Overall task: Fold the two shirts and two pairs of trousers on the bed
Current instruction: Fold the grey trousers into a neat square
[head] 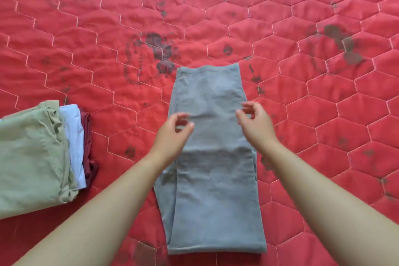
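- Because both hands are motion-blurred, it is hard to tell whether the fingertips touch the cloth. The left hand [172,134] and right hand [257,127] are over the middle of the grey trousers [213,179], fingers loosely curled and apart, gripping nothing.
- The left wrist covers part of the trousers' left edge, and the right hand hides a stretch of the right edge.
- On the left, a stack of folded clothes is cut off by the picture's edge. The olive-green trousers [32,157] lie on top, and beneath them only a strip of a pale blue shirt [74,136] and a narrower strip of a maroon shirt [88,147] show.
- The grey trousers lie flat on the red quilted bedspread [313,97], in the centre, between the forearms and well apart from the stack.
- They are folded lengthwise into one long narrow band. Their long axis runs from the person outward, with the far end leaning slightly to the right.
- The near end is a straight edge, and the far end is slightly wavy. Which end is the waistband cannot be made out.
- The bedspread has pale hexagon stitching and dark, faded printed patches, some of them just beside the far end of the grey trousers.
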The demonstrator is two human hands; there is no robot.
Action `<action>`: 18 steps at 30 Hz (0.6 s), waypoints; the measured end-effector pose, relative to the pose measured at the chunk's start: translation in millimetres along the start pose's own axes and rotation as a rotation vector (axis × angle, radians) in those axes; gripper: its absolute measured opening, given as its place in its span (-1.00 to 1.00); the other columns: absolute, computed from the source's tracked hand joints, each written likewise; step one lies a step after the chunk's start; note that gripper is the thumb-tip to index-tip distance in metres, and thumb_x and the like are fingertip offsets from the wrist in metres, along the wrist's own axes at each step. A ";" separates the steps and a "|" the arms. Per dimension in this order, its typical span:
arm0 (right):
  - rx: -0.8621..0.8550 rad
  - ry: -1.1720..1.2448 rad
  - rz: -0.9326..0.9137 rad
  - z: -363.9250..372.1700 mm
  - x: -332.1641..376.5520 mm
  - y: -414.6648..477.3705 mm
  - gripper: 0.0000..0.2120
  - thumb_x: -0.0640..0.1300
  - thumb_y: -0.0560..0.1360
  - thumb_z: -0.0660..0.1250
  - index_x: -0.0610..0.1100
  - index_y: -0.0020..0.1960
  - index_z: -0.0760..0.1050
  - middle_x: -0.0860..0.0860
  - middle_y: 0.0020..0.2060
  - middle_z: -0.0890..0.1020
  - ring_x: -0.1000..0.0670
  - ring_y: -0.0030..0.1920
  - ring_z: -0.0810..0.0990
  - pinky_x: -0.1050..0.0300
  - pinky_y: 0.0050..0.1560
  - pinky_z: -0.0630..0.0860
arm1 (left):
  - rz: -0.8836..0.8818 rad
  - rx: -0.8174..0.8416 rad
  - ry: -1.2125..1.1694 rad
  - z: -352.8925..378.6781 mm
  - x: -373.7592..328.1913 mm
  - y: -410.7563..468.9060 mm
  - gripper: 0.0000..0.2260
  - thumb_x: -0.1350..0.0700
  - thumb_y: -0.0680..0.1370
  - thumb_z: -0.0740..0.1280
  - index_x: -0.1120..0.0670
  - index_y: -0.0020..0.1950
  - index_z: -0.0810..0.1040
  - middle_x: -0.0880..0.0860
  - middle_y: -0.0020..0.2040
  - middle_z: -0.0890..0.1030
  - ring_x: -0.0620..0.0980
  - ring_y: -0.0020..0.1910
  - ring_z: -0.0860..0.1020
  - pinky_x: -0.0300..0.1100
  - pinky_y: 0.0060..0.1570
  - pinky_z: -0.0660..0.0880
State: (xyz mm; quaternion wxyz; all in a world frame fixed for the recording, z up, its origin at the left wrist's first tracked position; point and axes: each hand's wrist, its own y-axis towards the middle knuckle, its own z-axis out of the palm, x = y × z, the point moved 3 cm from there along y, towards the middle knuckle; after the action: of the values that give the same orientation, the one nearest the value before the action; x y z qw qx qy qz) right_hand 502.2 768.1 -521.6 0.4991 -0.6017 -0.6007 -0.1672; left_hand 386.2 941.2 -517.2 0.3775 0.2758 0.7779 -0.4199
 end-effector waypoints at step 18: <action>-0.056 -0.193 0.043 8.8 -126.0 -117.2 -0.63 -0.13 0.52 0.27 -0.08 0.29 0.27 -0.11 0.08 0.61 -0.20 0.06 0.57 0.01 -0.03 0.45 | -0.150 -0.168 0.016 36.0 117.3 -123.6 -0.90 0.00 0.53 0.32 0.02 -0.10 0.51 -0.14 -0.14 0.63 -0.13 -0.08 0.60 -0.30 -0.12 0.47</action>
State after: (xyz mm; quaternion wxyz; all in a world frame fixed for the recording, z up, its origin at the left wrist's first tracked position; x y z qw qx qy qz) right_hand 366.4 679.3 -579.6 0.4256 -0.6415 -0.6279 -0.1145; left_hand 240.7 862.2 -571.3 0.3606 0.1875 0.8317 -0.3782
